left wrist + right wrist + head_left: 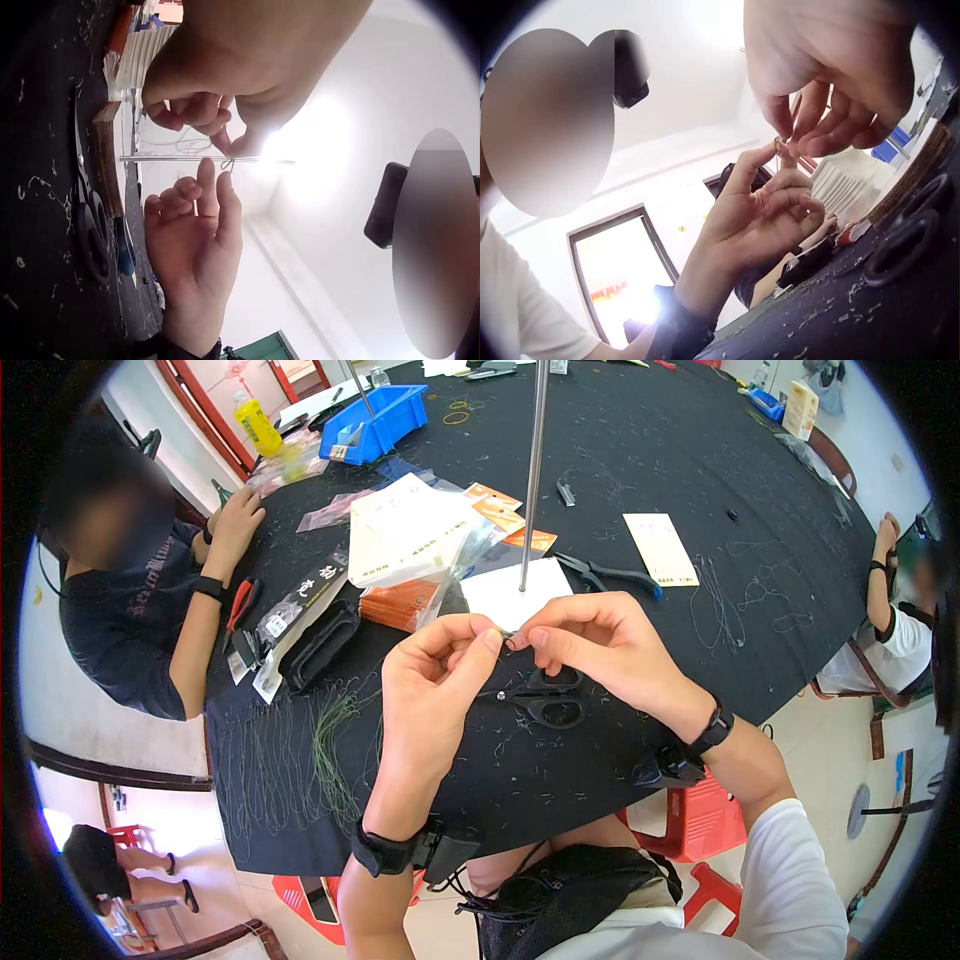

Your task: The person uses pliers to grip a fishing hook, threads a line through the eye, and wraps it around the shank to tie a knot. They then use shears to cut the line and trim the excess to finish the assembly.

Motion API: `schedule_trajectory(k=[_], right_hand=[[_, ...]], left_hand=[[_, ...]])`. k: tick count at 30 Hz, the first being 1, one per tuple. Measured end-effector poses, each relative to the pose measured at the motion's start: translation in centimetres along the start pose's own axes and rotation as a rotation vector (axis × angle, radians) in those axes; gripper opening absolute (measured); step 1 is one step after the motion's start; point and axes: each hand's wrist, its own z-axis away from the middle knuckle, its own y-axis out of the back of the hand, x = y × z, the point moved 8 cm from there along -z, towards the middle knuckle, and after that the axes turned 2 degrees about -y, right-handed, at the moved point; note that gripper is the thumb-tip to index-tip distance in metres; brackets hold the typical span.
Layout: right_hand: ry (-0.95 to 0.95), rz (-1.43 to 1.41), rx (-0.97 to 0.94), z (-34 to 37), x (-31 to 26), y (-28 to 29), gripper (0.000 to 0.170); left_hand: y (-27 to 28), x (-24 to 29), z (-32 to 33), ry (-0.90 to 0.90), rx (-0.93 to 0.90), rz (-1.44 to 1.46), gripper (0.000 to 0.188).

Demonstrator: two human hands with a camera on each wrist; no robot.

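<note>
A small loop of thin cord is between the fingertips of both hands, beside an upright metal rod. The left hand pinches it between thumb and index finger, its other fingers curled. From the other side, the right hand has its thumb and bent index finger at the cord, the fingertips close to those of the left. Seen in the right wrist view, the loop is tiny and partly covered by fingers. Black-handled scissors lie on the dark cloth just below the hands.
White paper lies near the rod's foot. Pliers, a card, packets and a blue bin are farther back. Green threads spread at left. One person sits left, another right.
</note>
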Motion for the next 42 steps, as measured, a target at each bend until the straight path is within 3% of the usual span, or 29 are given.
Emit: schedule_trajectory(k=[15,27,29,35,42], right_hand=[[0.088,0.070,0.023,0.0,-0.3,0.1,0.013],[0.433,0.393,0.212,0.8,-3.3,1.0,0.014],[0.593,0.704,0.241,1.4,-4.7,0.3,0.017],[0.614,0.755,0.259,1.5,-4.7,0.3,0.019],[0.594,0.720,0.224,1.3,-4.5,0.1,0.017]], left_hand=[[-0.4,0.1,0.1,-0.007,-0.025,0.017,0.011],[-0.3,0.1,0.0,0.029,-0.024,0.059,0.015],[-0.5,0.2,0.1,0.065,-0.008,0.041,0.015],[-0.5,-0.3,0.1,0.095,-0.021,-0.040,0.017],[-0.4,-0.1,0.0,0.005,-0.016,0.012,0.012]])
